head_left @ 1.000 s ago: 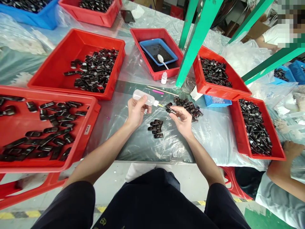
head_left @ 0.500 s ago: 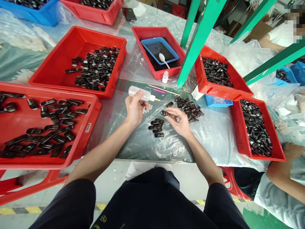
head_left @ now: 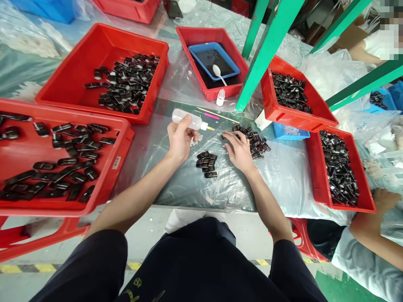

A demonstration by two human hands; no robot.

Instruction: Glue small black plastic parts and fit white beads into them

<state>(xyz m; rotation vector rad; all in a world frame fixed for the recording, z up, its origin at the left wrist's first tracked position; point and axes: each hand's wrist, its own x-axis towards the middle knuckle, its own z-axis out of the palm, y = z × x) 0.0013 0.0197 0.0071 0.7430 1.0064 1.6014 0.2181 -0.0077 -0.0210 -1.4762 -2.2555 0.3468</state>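
Observation:
My left hand point(head_left: 179, 141) is closed around a clear plastic squeeze bottle point(head_left: 194, 121) with a white cap and thin yellow tip, which points right. My right hand point(head_left: 240, 152) reaches over the left side of a heap of small, glossy black-brown clip-like pieces point(head_left: 260, 146). Its fingers are apart and bent down, the fingertips at a dark piece on the heap's left edge. Thumb and index finger do not meet. Between the hands and nearer me lies a small cluster of the same pieces point(head_left: 207, 165), set close together. Small white bits show beside my left fingers.
Red bins of black pieces stand on the left point(head_left: 121, 167), far left point(head_left: 165, 50) and right point(head_left: 371, 197). Behind lie a small white bottle point(head_left: 221, 98), a pink stick point(head_left: 210, 116) and a blue tray point(head_left: 217, 44) with a white spoon. A green post point(head_left: 258, 63) rises nearby. Another person's arm is at right.
My right hand, which held a black piece between its fingers, has moved up and right onto the heap. The left hand keeps the squeeze bottle in nearly the same place. The camera view shifts slightly.

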